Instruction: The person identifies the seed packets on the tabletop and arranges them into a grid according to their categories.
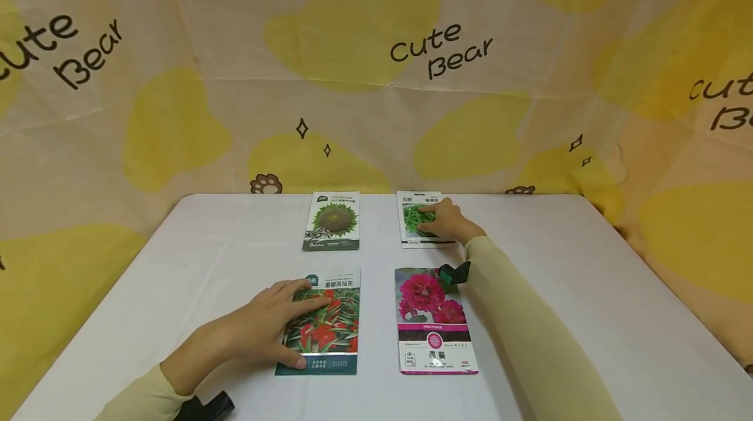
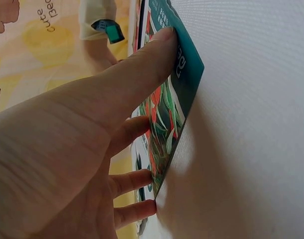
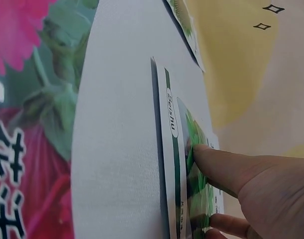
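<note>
Four flat seed packets would be several; they lie in two rows on a white table. My left hand (image 1: 259,323) rests on the front left seed packet (image 1: 329,336), which pictures red flowers; its thumb and fingertips touch the packet's face with the fingers spread. In the left wrist view the thumb (image 2: 142,57) presses near the teal band. At the back right, my right hand (image 1: 450,219) touches a white packet with green leaves (image 1: 412,217). The right wrist view shows its thumb (image 3: 226,167) on the leaf picture.
A sunflower seed packet (image 1: 334,221) lies at the back left. At the front right is a pink hollyhock packet (image 1: 435,336), partly under the right wrist's camera. The white table (image 1: 376,401) ends at a yellow patterned cloth (image 1: 353,29).
</note>
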The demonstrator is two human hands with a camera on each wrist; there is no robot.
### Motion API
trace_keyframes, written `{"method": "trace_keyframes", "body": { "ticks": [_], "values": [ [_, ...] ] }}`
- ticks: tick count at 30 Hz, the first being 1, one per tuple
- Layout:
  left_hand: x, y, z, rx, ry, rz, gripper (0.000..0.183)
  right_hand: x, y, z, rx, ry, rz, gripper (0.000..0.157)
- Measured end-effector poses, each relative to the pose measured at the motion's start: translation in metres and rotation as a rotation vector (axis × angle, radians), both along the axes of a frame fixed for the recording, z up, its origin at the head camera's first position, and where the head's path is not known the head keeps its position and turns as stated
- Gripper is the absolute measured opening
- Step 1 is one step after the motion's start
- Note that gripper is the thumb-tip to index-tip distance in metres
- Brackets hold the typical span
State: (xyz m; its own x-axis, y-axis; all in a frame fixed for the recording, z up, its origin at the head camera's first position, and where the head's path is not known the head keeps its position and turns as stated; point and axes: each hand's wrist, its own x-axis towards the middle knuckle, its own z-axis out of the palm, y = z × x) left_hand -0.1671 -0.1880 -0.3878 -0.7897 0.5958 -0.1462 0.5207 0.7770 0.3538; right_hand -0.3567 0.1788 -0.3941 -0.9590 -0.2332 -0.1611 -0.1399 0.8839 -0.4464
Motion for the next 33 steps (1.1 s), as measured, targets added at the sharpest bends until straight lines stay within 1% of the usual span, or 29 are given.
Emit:
{"method": "trace_keyframes", "body": {
  "ticks": [8, 23, 33],
  "values": [
    [-0.0001, 0.0008, 0.0003, -0.001, -0.008, 0.011, 0.095, -0.0002, -0.0027, -0.0005, -0.013, -0.01, 0.003, 0.058],
    [0.0003, 0.0006, 0.0003, -0.003, -0.013, 0.005, 0.095, -0.0001, -0.0015, 0.0029, -0.027, -0.014, 0.038, 0.059],
    [-0.0014, 0.0004, -0.0006, -0.009, -0.004, 0.008, 0.095, 0.0006, -0.002, 0.0039, -0.025, -0.018, 0.033, 0.06]
  ]
}}
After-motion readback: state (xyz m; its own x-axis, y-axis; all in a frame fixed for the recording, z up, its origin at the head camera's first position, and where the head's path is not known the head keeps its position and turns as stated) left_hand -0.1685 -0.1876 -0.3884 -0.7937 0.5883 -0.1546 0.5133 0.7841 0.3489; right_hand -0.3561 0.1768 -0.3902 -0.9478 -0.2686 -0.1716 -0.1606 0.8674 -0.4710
